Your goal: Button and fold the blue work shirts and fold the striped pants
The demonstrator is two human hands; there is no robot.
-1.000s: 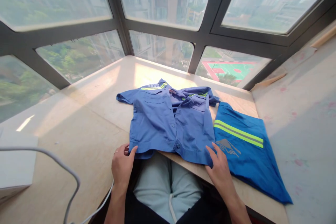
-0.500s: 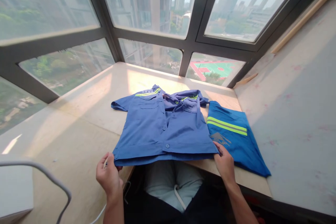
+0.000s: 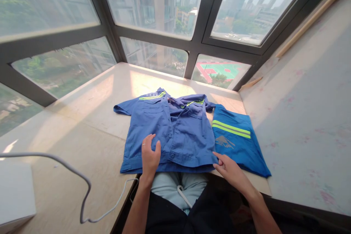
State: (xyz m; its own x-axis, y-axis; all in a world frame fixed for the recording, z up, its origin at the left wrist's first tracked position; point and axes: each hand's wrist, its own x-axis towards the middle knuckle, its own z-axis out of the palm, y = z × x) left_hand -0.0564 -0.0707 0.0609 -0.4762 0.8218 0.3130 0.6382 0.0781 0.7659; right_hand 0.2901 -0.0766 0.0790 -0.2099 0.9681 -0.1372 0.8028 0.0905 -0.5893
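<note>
A blue short-sleeved work shirt (image 3: 175, 131) with yellow-green reflective stripes lies spread, front up and buttoned, on a pale wooden table (image 3: 82, 117). My left hand (image 3: 150, 155) rests flat on the shirt's lower left front, fingers stretched out, a ring on one finger. My right hand (image 3: 229, 168) is at the shirt's lower right corner, its fingertips touching the hem, fingers extended. A brighter blue folded garment (image 3: 237, 142) with a reflective stripe and a grey logo lies just right of the shirt.
A white cable (image 3: 82, 186) loops over the table's near left part, beside a white box (image 3: 15, 193) at the left edge. Large windows (image 3: 153, 14) ring the table's far side. A pale wall (image 3: 307, 98) rises on the right.
Both hands let go of the shirt's hem, which they held pulled taut half a second ago. My left hand moved up onto the shirt front. My right hand stays at the right corner.
</note>
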